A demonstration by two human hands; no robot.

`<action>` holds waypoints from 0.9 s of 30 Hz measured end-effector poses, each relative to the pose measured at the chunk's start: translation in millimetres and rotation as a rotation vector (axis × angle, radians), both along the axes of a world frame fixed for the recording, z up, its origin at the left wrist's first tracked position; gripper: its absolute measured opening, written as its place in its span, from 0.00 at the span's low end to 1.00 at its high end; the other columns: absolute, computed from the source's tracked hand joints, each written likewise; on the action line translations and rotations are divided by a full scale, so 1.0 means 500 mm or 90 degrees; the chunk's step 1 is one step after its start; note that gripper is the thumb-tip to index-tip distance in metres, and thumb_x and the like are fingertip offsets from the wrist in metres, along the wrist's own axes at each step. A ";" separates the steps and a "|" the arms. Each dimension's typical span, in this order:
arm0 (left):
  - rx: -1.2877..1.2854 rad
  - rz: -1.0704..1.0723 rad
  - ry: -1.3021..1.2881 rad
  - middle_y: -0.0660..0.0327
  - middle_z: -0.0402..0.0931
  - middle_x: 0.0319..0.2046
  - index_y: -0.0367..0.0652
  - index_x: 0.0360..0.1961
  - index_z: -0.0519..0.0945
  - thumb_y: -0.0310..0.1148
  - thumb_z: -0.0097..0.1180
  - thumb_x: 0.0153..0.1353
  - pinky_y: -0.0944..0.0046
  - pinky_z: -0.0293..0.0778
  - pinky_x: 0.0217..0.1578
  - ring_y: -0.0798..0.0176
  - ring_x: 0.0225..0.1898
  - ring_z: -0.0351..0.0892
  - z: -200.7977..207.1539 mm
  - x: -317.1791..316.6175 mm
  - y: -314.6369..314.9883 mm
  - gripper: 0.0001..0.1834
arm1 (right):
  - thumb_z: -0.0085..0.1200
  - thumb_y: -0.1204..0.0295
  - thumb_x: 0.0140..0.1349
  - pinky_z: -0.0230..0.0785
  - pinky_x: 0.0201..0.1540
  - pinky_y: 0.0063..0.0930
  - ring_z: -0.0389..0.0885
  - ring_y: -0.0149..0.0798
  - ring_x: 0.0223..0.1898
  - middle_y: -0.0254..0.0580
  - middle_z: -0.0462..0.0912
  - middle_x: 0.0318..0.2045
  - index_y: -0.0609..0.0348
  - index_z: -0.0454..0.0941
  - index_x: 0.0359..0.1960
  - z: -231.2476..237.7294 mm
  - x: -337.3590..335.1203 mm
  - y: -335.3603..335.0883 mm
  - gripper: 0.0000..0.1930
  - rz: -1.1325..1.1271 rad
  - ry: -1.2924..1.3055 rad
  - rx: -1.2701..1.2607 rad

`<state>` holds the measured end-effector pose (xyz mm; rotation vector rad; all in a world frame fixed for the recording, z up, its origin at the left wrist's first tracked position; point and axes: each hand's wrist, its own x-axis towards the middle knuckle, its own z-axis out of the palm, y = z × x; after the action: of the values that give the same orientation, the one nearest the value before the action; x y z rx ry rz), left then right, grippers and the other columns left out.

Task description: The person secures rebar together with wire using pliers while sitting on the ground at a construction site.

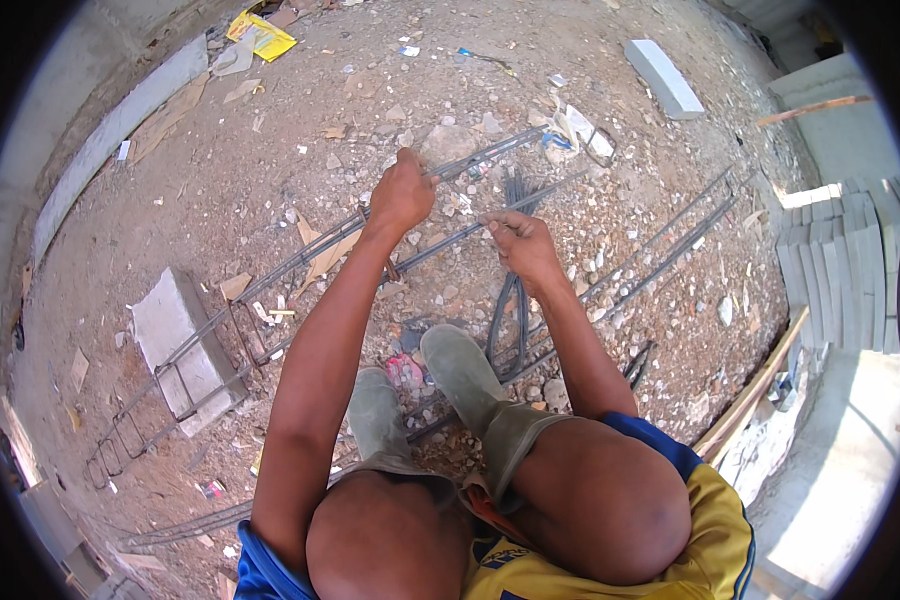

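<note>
A long rebar cage (310, 246) of thin steel bars with square stirrups slants across the ground, from the lower left to the upper middle. My left hand (404, 192) is closed round its far bars. Lower and to the right, my right hand (526, 250) pinches the near bar (460, 236) between thumb and fingers. A folded bundle of dark tie wire (511, 318) lies beneath my right hand, partly hidden by the wrist. Whether a small piece of wire is between the right fingertips I cannot make out.
The cage's left part rests over a concrete block (170, 318). More bars (660, 255) lie at the right and pass behind my grey boots (462, 368). Grey blocks (840, 255) are stacked at the right, beside a wooden plank (755, 385). Another block (662, 80) lies far off. Stones and scraps litter the dirt.
</note>
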<state>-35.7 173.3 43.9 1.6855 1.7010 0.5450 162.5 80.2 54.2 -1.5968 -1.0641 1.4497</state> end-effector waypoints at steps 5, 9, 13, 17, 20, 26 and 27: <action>-0.036 0.009 -0.039 0.47 0.83 0.43 0.34 0.55 0.68 0.33 0.62 0.63 0.51 0.74 0.50 0.46 0.49 0.82 0.006 0.004 0.006 0.23 | 0.51 0.74 0.71 0.50 0.18 0.20 0.59 0.22 0.17 0.26 0.69 0.19 0.63 0.81 0.48 0.006 -0.010 -0.001 0.09 -0.041 0.084 -0.057; -0.026 0.007 -0.065 0.54 0.82 0.51 0.35 0.61 0.62 0.33 0.61 0.63 0.54 0.72 0.55 0.50 0.54 0.80 0.005 -0.002 0.007 0.30 | 0.50 0.76 0.70 0.49 0.18 0.19 0.58 0.21 0.16 0.25 0.68 0.19 0.64 0.80 0.45 -0.002 -0.010 -0.003 0.08 -0.028 0.102 -0.035; -0.021 0.002 -0.080 0.63 0.81 0.55 0.37 0.65 0.56 0.32 0.60 0.63 0.56 0.71 0.56 0.51 0.59 0.77 0.016 0.000 0.001 0.35 | 0.53 0.74 0.69 0.49 0.19 0.18 0.59 0.20 0.18 0.25 0.69 0.19 0.64 0.81 0.45 0.003 -0.013 -0.004 0.08 -0.018 0.073 -0.030; 0.010 0.021 -0.112 0.62 0.83 0.52 0.37 0.66 0.55 0.32 0.61 0.62 0.56 0.71 0.56 0.51 0.58 0.77 0.019 0.003 -0.009 0.36 | 0.55 0.73 0.69 0.59 0.24 0.19 0.67 0.21 0.23 0.29 0.76 0.22 0.66 0.81 0.46 -0.018 -0.010 -0.006 0.10 0.026 -0.039 0.045; 0.030 0.045 -0.109 0.63 0.85 0.49 0.35 0.68 0.53 0.31 0.61 0.61 0.56 0.72 0.55 0.51 0.56 0.79 0.025 0.007 -0.018 0.39 | 0.56 0.69 0.67 0.72 0.39 0.30 0.78 0.32 0.32 0.42 0.86 0.32 0.66 0.82 0.45 0.000 -0.017 -0.007 0.13 0.081 -0.096 0.111; 0.080 0.078 -0.132 0.59 0.86 0.47 0.35 0.65 0.64 0.30 0.64 0.60 0.60 0.72 0.54 0.56 0.49 0.84 0.011 0.002 -0.009 0.34 | 0.57 0.68 0.65 0.72 0.37 0.37 0.82 0.45 0.30 0.54 0.83 0.29 0.63 0.83 0.43 0.066 -0.029 0.016 0.12 0.136 -0.240 0.255; 0.038 0.055 -0.151 0.57 0.86 0.46 0.35 0.59 0.70 0.29 0.65 0.59 0.61 0.74 0.52 0.56 0.48 0.84 0.007 -0.002 -0.004 0.28 | 0.56 0.68 0.64 0.72 0.36 0.40 0.83 0.50 0.30 0.54 0.84 0.29 0.62 0.83 0.41 0.083 -0.034 0.030 0.11 0.147 -0.301 0.305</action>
<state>-36.6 171.2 47.4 1.5258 1.6038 0.8092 145.6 95.3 95.7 -1.5216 -1.7630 0.8590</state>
